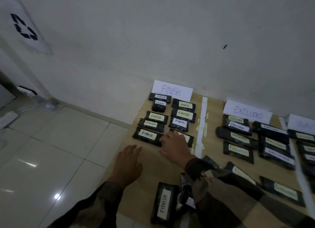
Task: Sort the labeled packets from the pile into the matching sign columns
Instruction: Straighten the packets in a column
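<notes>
Several black packets labeled FINISH lie in two rows under the white FINISH sign (172,91). My right hand (174,145) rests flat on a black packet (189,139) at the near end of that column's right row, covering most of its label. My left hand (127,163) hovers open over the wooden board's left edge, holding nothing. Another FINISH packet (164,204) lies lengthwise near me beside the pile (186,190), which my right sleeve partly hides. The EXCLUDED sign (247,112) heads a column of several EXCLUDED packets (240,139).
A white tape strip (202,125) divides the FINISH and EXCLUDED columns on the wooden board (148,166). A third sign (301,123) and more packets sit at the far right. Tiled floor (51,151) lies left of the board; the wall is close behind the signs.
</notes>
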A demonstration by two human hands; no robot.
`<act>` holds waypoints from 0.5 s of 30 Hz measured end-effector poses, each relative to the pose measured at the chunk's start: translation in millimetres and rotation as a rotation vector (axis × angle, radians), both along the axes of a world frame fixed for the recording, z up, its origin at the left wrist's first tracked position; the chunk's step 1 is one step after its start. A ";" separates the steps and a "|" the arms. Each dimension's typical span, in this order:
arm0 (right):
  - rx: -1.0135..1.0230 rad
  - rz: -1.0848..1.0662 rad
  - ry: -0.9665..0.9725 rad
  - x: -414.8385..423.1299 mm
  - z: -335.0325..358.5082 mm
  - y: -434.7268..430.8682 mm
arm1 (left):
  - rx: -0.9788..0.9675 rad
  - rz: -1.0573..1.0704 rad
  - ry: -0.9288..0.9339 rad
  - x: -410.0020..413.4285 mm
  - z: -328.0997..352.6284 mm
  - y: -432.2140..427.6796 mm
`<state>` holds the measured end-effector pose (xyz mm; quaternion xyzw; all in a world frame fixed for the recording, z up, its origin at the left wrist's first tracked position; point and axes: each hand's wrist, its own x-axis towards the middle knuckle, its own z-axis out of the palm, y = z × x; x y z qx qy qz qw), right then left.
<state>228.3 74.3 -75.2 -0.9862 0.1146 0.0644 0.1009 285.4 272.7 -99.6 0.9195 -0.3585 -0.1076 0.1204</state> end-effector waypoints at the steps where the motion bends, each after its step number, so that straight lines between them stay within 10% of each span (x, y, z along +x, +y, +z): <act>1: 0.019 0.023 0.022 -7.5 1.0 -0.1 | -0.001 -0.005 0.002 -4.4 0.8 -2.0; 15: 0.012 0.185 0.196 -100.2 12.7 28.6 | 0.004 0.087 0.145 -85.4 10.0 -10.8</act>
